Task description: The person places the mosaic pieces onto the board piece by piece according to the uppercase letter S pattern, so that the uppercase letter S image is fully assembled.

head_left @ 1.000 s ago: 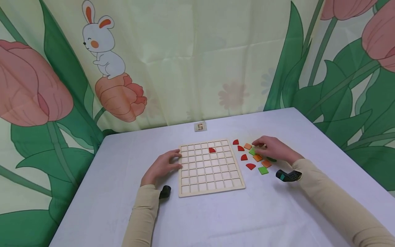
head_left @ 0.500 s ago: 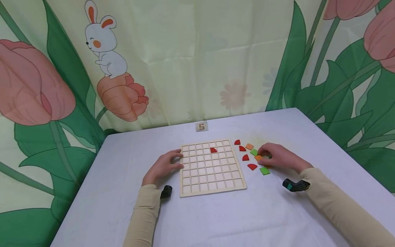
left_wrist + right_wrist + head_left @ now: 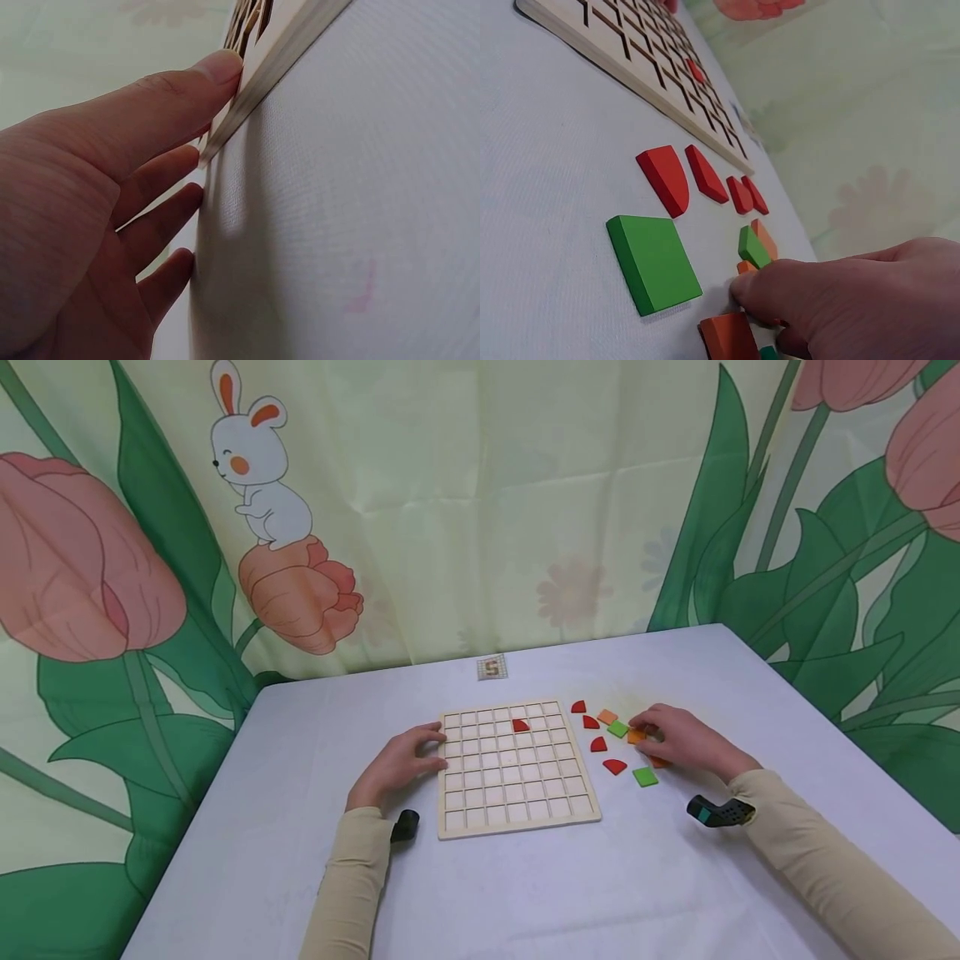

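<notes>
A wooden grid board (image 3: 510, 774) lies on the white table, with one red quarter-circle piece (image 3: 521, 725) in a cell near its far side. My left hand (image 3: 401, 762) rests at the board's left edge; in the left wrist view the thumb (image 3: 221, 67) touches the rim and the other fingers spread below. To the right of the board, my right hand (image 3: 686, 739) pinches an orange square tile (image 3: 637, 737) between thumb and fingers, low over the loose pieces. In the right wrist view the thumb covers most of that tile (image 3: 746, 266).
Several red quarter-circles (image 3: 615, 767) lie along the board's right side. Nearby are a green square (image 3: 645, 777), another green square (image 3: 617, 728) and orange squares (image 3: 607, 717), one partly under the right hand. A small patterned card (image 3: 492, 667) sits behind the board, before a printed curtain (image 3: 420, 568).
My right hand has moved from the farther green square toward the viewer onto the orange square tile, which has shifted slightly right and away. The left hand stays at the board's edge.
</notes>
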Demonstrator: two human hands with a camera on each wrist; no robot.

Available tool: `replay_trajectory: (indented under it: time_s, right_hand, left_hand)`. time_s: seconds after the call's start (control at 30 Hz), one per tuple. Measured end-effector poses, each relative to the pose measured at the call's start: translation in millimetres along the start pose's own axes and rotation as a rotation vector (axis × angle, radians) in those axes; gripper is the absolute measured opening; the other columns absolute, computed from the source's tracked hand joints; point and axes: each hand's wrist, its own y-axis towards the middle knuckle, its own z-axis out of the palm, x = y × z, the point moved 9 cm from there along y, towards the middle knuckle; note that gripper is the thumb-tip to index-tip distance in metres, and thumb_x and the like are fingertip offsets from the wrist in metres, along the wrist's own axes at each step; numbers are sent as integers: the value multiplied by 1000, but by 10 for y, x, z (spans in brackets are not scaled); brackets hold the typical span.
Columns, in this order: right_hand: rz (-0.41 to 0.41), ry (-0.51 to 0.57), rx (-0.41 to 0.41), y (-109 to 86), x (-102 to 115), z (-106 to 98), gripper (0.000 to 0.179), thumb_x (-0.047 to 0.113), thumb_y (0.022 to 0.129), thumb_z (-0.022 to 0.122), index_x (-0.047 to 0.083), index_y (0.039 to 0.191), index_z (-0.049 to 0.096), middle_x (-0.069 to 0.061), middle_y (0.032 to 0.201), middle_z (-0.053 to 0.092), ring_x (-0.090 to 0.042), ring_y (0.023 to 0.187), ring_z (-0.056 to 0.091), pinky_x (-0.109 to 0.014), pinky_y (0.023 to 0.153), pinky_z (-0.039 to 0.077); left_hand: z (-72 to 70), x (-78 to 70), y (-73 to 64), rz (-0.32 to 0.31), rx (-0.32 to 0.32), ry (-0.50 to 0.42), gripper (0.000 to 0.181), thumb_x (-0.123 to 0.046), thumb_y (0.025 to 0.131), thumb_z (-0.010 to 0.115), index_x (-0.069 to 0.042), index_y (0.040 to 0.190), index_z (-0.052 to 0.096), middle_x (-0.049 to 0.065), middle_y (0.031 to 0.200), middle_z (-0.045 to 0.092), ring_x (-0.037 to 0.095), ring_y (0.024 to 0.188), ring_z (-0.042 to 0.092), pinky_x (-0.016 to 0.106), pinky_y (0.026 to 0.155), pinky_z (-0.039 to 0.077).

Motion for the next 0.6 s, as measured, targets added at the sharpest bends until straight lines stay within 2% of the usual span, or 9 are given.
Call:
replay_trajectory:
  time_s: [0.3,0.6]
  right_hand:
    - [15,-7,-14,11,0,1,39,16,89,73,-2,123,65,-16,112,61,-32,105,56,-46,87,55]
    - [-6,41,-76,44,52,-66,36,14,91,70,0,124,64,-14,111,59,-28,100,55,-43,84,56]
  left_hand:
    - [-4,5,15,9,-1,4,45,-20,84,78,-5,125,64,6,151,44,28,143,32,43,117,26]
    - [7,42,25,0,1,-1,45,-21,85,78,-7,125,64,5,151,43,27,143,32,43,118,26]
